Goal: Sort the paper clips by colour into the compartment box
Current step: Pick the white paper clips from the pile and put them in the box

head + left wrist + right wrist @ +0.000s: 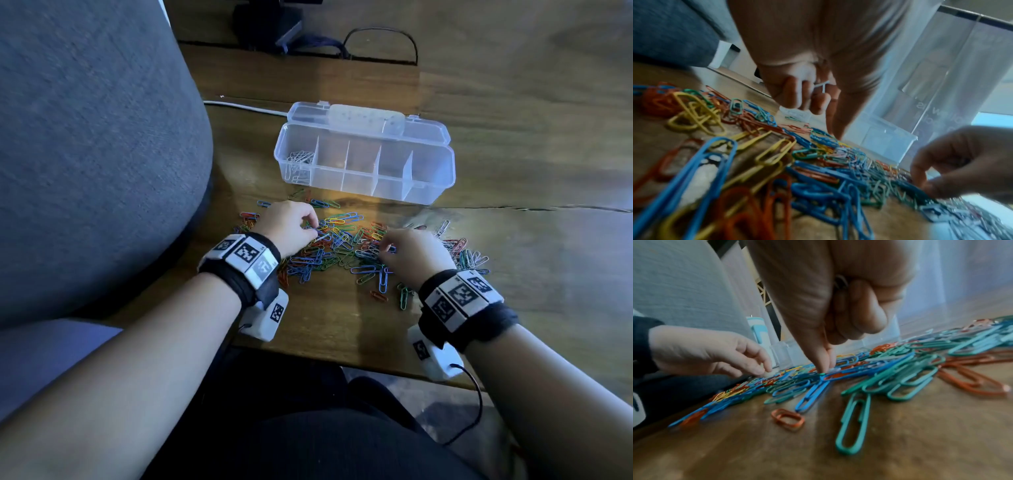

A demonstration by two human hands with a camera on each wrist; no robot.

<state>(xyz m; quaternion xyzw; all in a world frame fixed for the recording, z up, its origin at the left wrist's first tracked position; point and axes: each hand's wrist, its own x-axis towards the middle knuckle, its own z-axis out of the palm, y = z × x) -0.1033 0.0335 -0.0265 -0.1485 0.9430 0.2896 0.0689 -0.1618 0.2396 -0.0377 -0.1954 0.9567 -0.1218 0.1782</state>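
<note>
multicoloured wire paper clips (346,246), heaped on wooden table (513,164) just before clear compartment box (433,178); white clips (298,161) already in its leftmost cell. left hand (291,226) clutches white clips, fingers curled; right hand (412,255) pinches into the heap, clip's colour unclear. step: gathering white. next likely: carry to that cell.

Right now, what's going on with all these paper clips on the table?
A person is sorting a pile of coloured paper clips on a wooden table into a clear compartment box. Only its leftmost compartment holds anything: white clips. The left hand already grips white clips in its curled fingers while reaching into the pile. The right hand pinches at a clip in the pile.
</note>
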